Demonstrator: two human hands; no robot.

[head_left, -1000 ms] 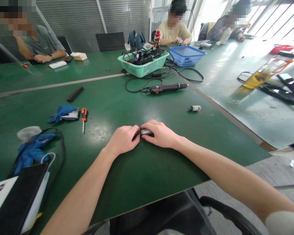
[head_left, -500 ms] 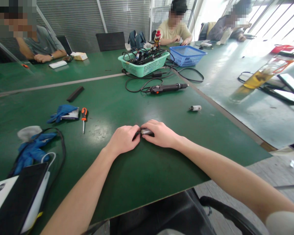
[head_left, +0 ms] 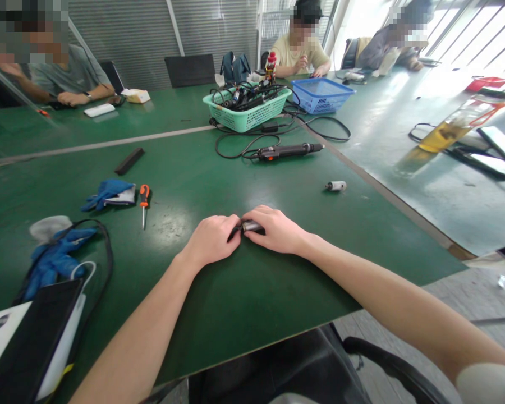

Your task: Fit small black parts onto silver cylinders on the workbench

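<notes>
With bent fingers, my left hand and my right hand pinch what looks like one small silver and black tube, held between them low over the green table.

Free room and obstacles, green table:
- Between left hand and right hand: way closed by the silver-and-black part.
- Nearer than the hands: open surface to the table edge.
- Ahead: open lane, ending at the power driver and looped black cables; green basket and blue basket behind.
- Left: passage up to the orange-handled screwdriver; folded glove just beyond.
- Right: small silver cylinder, room all round.
</notes>
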